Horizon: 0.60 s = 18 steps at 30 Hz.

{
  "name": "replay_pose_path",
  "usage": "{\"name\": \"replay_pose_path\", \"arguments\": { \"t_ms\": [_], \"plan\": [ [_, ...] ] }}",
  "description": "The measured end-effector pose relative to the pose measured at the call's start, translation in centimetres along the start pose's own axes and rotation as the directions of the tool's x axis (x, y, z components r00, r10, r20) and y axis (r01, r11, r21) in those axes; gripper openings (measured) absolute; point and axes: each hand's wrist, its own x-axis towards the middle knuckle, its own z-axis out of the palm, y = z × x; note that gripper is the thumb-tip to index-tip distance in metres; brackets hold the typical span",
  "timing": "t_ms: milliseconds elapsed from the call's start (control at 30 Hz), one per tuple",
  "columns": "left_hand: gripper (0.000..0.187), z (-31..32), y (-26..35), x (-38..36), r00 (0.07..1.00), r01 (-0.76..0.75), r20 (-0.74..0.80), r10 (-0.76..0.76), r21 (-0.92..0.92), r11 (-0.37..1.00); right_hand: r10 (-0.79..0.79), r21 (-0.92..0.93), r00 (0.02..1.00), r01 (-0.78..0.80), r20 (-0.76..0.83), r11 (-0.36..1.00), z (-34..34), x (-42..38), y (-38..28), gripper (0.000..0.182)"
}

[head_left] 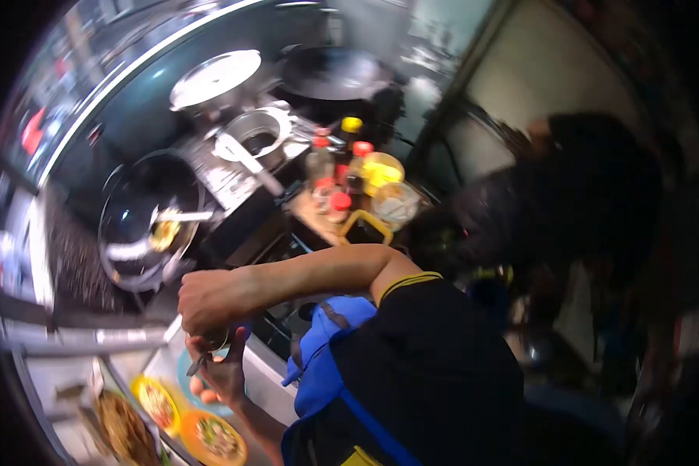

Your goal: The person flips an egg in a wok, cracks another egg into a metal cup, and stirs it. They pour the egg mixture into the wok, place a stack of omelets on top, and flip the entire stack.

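Observation:
My right hand point(216, 300) is closed in a fist, back of the hand toward the camera, and its fingertips are hidden. Just below it, my left hand point(227, 376) has its fingers curled around something small. A curved, shiny rim shows between the two hands, and a dark piece point(199, 363) sticks out by the left fingers; I cannot make out either. Behind the left hand lies a teal bowl point(186, 371), with rounded, pale shapes at its edge. The wok point(136, 190) beyond the hands holds yellowish food point(165, 231) and a light-handled utensil.
A pot point(258, 128), a large lid point(217, 78) and a dark wok point(330, 74) stand at the top. Bottles point(353, 167) and tubs cluster right of the pot. Orange bowls point(216, 441) of food sit at lower left. Another person point(567, 194) is at the right.

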Motion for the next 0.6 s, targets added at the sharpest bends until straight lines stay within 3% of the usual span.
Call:
{"name": "replay_pose_path", "arguments": {
  "t_ms": [67, 167, 300, 400, 467, 533, 600],
  "plan": [
    [0.059, 1.9, 1.4, 1.1, 0.997, -0.033, 0.057, 0.046, -0.211, 0.977, 0.047, -0.095, 0.998, -0.05, -0.031, 0.994, -0.4, -2.0, 0.3, 0.014],
    [0.05, 3.6, -0.6, 2.9, 0.969, -0.127, 0.182, 0.166, -0.209, 0.97, 0.105, -0.192, 0.988, -0.125, -0.109, 0.973, -0.3, -4.9, 1.2, 0.015],
    [0.048, 5.3, 3.1, 4.7, 0.937, -0.191, 0.238, 0.255, -0.26, 0.946, 0.255, -0.262, 0.954, -0.29, -0.159, 0.92, -2.0, -7.3, 1.5, 0.016],
    [0.047, 6.2, 2.9, 5.1, 0.939, -0.158, 0.247, 0.241, -0.313, 0.936, 0.323, -0.221, 0.938, -0.344, -0.126, 0.913, -3.4, -8.3, 1.4, 0.015],
    [0.047, 6.2, 2.4, 5.0, 0.94, -0.174, 0.231, 0.251, -0.306, 0.936, 0.401, -0.201, 0.916, -0.397, -0.022, 0.896, -4.8, -8.7, 1.0, 0.014],
    [0.05, 5.9, 3.2, 4.7, 0.93, -0.271, 0.242, 0.278, -0.062, 0.96, 0.368, -0.178, 0.928, -0.371, -0.052, 0.911, -4.7, -8.6, 1.5, 0.014],
    [0.048, 5.5, 2.1, 4.5, 0.929, -0.211, 0.298, 0.217, -0.052, 0.976, 0.266, 0.162, 0.962, -0.254, -0.056, 0.954, -4.7, -8.2, 1.4, 0.025]
  ]
}}
